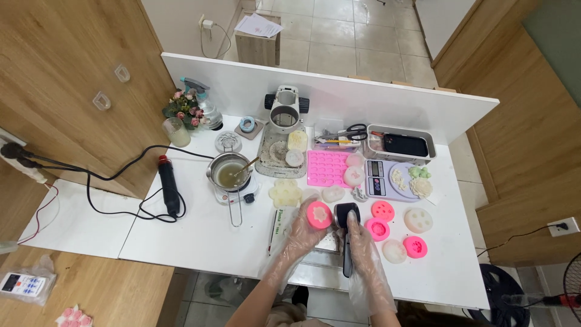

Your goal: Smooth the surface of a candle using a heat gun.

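Near the table's front edge, the gloved left hand (305,230) grips a round pink silicone mould (319,214), while the right hand (358,242) closes on a black-handled tool (347,233). Just left lies a narrow white-and-green package (276,225); further pink moulds (382,211) sit right.

A grey digital scale's small screen (374,169) sits right of the pink tray; a white remote's screen (12,280) lies bagged lower left.

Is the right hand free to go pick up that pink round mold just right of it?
Probably not as is: the right hand is wrapped around a dark handled tool. The pink mold lies close, with nothing between.
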